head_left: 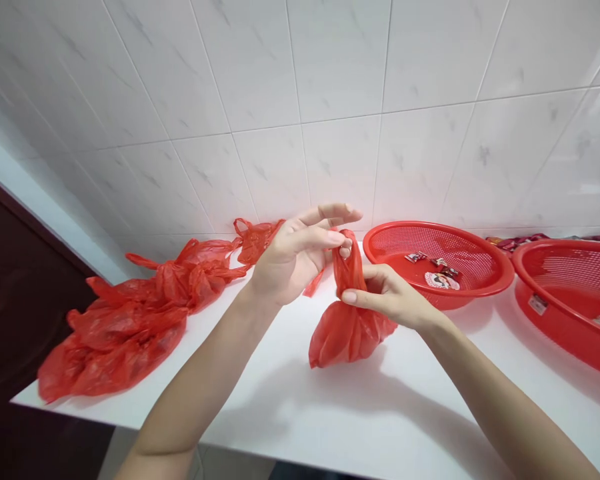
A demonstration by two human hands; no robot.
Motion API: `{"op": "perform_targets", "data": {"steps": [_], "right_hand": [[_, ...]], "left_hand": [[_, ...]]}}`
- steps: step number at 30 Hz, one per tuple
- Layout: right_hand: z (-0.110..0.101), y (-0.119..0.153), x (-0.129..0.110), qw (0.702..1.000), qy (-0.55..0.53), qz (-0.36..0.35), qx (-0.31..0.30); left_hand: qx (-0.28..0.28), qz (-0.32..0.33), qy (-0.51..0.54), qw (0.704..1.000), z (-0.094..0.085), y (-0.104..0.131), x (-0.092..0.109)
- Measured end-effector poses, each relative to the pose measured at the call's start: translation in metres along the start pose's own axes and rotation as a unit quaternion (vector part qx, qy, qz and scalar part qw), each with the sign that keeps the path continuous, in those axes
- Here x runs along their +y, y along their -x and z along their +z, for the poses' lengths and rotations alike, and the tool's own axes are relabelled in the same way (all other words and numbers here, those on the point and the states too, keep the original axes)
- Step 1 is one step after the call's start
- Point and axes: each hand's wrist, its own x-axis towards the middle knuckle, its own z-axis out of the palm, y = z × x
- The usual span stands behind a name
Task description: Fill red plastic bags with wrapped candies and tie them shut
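Left fingers: the thumb and a fingertip of the left hand (294,259) pinched the top of the gathered neck, while the index finger reached out above it.
Right fingers: the right hand (394,298) held the neck lower down, thumb across the front and fingers curled behind.
Red bag (347,337): it hung from both hands over the middle of the table, its full body below the right thumb; whether its base touched the surface was hard to tell.
White table (260,400): it ran beneath both forearms.
Left of the hands: a heap of red bags (135,317) lay along the table's left side, reaching back toward the wall.
Near basket (500,280): this red basket stood just beyond the right hand, with small packets (443,268) inside.
Far-right basket (545,320): it stood beside the first, cut off by the view's edge.
Behind: colourful wrappers (523,241) lay near the tiled wall (340,153).
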Motion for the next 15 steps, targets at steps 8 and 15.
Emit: {"op": "perform_targets", "data": {"steps": [8, 15], "right_hand": [[0.014, -0.001, 0.013, 0.993, 0.1, 0.057, 0.02], [0.013, 0.001, 0.01, 0.982, 0.187, -0.008, 0.001]], "left_hand": [[0.057, 0.046, -0.125, 0.989, -0.016, 0.013, 0.02], [0.193, 0.118, -0.199, 0.953, -0.043, 0.035, 0.05]]}}
